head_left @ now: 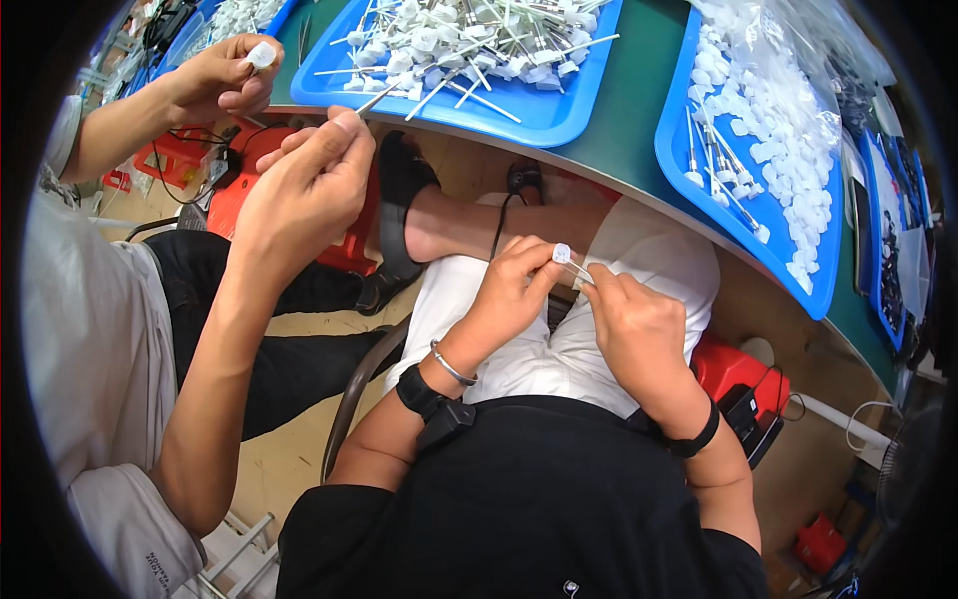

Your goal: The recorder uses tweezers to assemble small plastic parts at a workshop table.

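Over my lap, my left hand [519, 288] pinches a small white plastic cap [562, 254] between thumb and fingertips. My right hand [639, 321] closes on slim tweezers [579, 271], whose two thin prongs reach to the cap. Whether the tips are inside the cap or only touch it is too small to tell. Ahead of my hands, a blue tray [555, 134] holds a heap of white caps and thin pale rods with metal parts. Another blue tray [689, 210] on the right carries loose white caps, several rods and clear plastic bags.
At my left, a co-worker's hand [309, 190] holds a pointed metal tool [377, 98], and their other hand holds a white cap [261, 56]. The green table's [639, 110] curved edge runs in front of my knees. Red stools [738, 374] stand below.
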Demonstrator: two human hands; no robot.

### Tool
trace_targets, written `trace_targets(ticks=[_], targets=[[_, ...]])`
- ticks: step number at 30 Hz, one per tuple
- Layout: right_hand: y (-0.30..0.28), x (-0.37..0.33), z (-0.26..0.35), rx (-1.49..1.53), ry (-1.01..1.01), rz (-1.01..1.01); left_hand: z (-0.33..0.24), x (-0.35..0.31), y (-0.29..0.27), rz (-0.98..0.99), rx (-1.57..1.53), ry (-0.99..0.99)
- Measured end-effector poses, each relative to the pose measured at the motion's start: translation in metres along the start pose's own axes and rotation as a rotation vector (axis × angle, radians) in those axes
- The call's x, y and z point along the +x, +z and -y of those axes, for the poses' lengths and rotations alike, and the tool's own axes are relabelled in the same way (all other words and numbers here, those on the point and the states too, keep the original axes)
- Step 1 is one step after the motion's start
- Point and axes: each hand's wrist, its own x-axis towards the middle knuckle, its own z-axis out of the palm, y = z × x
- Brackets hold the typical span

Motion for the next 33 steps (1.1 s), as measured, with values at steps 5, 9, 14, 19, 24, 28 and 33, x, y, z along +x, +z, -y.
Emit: trace_targets(ticks=[5,9,14,19,24,28,33], targets=[[0.012,-0.003,-0.001,0.122,0.075,-0.066,-0.004,0.001,-0.002,0.021,-0.067,-0.033],[0.013,-0.003,0.0,0.127,0.067,-0.086,-0.006,0.0,-0.003,0.019,-0.048,0.02],[0.013,-0.002,-0.001,0.047,0.004,-0.1,-0.008,0.001,-0.003,0.004,-0.007,0.047],[0.014,-0.003,-0.002,-0.02,-0.035,-0.099,-0.007,0.001,-0.003,0.013,0.01,0.065],[0.014,-0.004,-0.003,-0.124,-0.115,-0.084,-0.007,0.001,-0.004,0.025,0.014,0.059],[0.012,-0.003,-0.002,-0.159,-0.145,-0.083,-0.004,-0.001,-0.004,0.034,0.021,0.058],[0.012,-0.002,-0.003,-0.021,-0.073,-0.087,-0.003,-0.001,-0.003,0.024,0.001,0.046]])
